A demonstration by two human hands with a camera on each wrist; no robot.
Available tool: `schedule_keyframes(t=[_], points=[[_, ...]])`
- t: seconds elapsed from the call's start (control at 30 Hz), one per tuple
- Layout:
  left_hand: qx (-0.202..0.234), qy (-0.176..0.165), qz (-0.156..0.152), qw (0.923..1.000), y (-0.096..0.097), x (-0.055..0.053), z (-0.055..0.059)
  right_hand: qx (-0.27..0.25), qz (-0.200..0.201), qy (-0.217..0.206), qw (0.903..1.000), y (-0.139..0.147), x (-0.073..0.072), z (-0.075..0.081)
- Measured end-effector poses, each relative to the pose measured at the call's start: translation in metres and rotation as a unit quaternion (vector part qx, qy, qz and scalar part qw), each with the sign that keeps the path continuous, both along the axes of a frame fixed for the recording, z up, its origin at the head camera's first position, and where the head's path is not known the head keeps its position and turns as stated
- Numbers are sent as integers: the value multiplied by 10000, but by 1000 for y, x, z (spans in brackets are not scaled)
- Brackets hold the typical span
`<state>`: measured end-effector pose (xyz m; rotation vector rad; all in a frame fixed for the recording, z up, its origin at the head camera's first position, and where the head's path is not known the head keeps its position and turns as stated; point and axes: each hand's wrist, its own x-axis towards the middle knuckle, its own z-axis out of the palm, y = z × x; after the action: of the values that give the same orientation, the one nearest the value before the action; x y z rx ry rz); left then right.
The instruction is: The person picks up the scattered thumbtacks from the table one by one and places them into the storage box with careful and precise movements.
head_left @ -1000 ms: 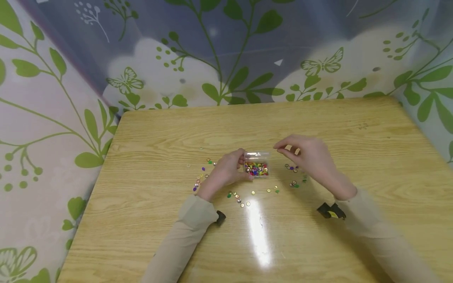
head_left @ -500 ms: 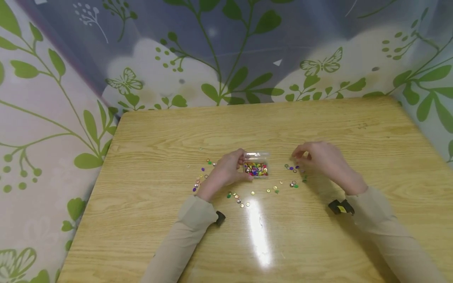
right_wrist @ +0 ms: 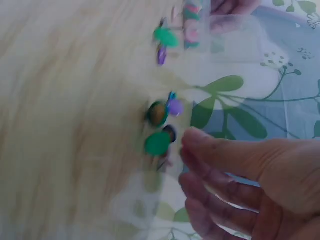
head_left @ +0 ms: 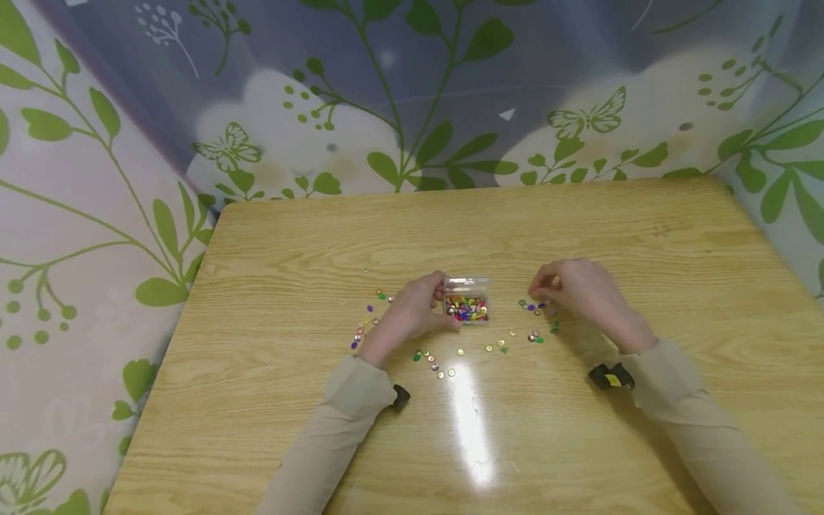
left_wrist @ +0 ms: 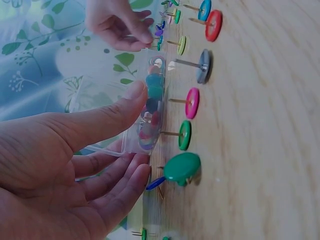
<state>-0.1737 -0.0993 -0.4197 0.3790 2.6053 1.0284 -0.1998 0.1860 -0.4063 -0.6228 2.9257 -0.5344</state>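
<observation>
My left hand (head_left: 412, 309) holds a small clear plastic box (head_left: 467, 285), thumb along its front and fingers behind. Its hinged lid stands up, and colourful thumbtacks (head_left: 468, 310) fill the bottom. To the right of the box, my right hand (head_left: 582, 292) has thumb and forefinger tips close together, beside a loose group of thumbtacks (head_left: 531, 307). In the right wrist view, the thumb tip lies close to a green thumbtack (right_wrist: 158, 144); I cannot tell whether a tack is pinched there. A large green thumbtack (left_wrist: 182, 167) lies near the left fingers.
Loose thumbtacks form an arc around the box: some left of my left wrist (head_left: 358, 336), others in front (head_left: 434, 363) and to the right (head_left: 536, 336). The wooden table (head_left: 290, 443) meets a leaf-patterned cloth (head_left: 360, 136) along its back edge.
My right hand has moved right and slightly down, from beside the box to the tacks on the right. A gold tack now shows on the table front-right of the box. The left hand stays put.
</observation>
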Motion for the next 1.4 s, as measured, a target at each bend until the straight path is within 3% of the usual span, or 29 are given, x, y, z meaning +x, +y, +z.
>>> schedule_keyframes(t=[0.23, 0.4, 0.57, 1.1, 1.4], points=[[-5, -37, 4, 10000, -1, 3, -1, -360, 224, 448, 9981, -20, 12, 8], [18, -23, 4, 10000, -2, 4, 1, -629, 624, 907, 9919, -39, 18, 10], [69, 6, -12, 10000, -3, 4, 2, -876, 824, 1091, 9867, -53, 21, 11], [81, 34, -85, 9999, -1, 2, 0, -1086, 512, 1173, 9858, -61, 22, 8], [35, 25, -27, 10000, -1, 0, 0, -916, 321, 1441, 9848, -38, 19, 18]])
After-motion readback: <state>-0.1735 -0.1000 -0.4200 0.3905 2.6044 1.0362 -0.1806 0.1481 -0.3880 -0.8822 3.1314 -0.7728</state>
